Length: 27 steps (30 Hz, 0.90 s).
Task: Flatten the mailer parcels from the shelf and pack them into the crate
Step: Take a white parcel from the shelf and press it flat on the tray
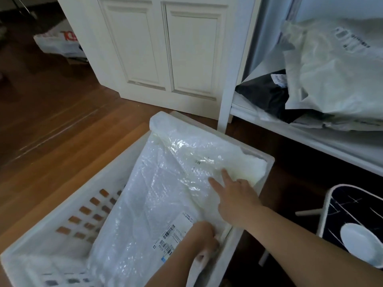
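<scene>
A white slotted crate [51, 241] sits on the wooden floor. A large clear bubble-wrap mailer [157, 193] with a printed label lies slanted in it, its far end curling over the crate's rim. My right hand [234, 195] presses flat on the mailer's right side, fingers straight. My left hand [202, 239] has its fingers curled round the mailer's near right edge at the crate wall. On the white shelf [331, 141] at the right lie more parcels: a big white mailer [335, 75] and a black one [267, 96].
White panelled doors [165, 52] stand behind the crate. A dark stool with a white rim [356, 220] is at the lower right, close to my right arm. A white carrier bag [60, 44] lies on the floor at the far left.
</scene>
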Each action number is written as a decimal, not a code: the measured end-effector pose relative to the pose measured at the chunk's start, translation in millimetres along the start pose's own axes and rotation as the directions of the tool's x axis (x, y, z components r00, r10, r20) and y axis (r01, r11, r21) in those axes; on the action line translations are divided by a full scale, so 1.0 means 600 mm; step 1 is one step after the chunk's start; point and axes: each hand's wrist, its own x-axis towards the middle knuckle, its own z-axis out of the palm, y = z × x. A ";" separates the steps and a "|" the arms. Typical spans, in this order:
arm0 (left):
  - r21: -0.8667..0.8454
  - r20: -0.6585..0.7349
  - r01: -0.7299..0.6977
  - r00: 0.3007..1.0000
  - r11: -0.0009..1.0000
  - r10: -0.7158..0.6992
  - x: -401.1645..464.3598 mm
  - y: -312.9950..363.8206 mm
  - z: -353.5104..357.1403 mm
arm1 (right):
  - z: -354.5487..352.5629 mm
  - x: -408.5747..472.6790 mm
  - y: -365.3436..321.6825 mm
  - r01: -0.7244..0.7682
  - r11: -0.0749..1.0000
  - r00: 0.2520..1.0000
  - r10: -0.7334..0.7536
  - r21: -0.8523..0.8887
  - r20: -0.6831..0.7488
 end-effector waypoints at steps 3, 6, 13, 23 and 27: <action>-0.020 0.069 0.078 0.995 0.997 -0.076 0.025 -0.024 0.022 | 0.004 0.022 0.008 0.014 1.000 1.000 -0.014 -0.012 0.009; -0.051 0.128 0.103 0.987 0.993 -0.096 0.037 -0.045 0.038 | 0.008 0.039 0.012 0.015 0.998 0.998 -0.011 -0.065 0.054; -0.329 -0.113 -0.086 0.992 0.940 0.051 0.065 -0.107 0.010 | 0.020 0.049 0.015 -0.061 0.993 0.978 0.080 0.102 -0.192; 0.428 -0.126 -0.073 0.982 0.901 0.139 0.158 -0.127 0.039 | 0.021 0.074 0.019 -0.076 0.992 0.979 0.093 -0.101 0.179; 0.434 -0.050 0.055 0.998 0.899 -0.037 0.184 -0.145 0.076 | 0.037 0.095 0.015 -0.052 0.994 0.977 0.069 -0.093 0.202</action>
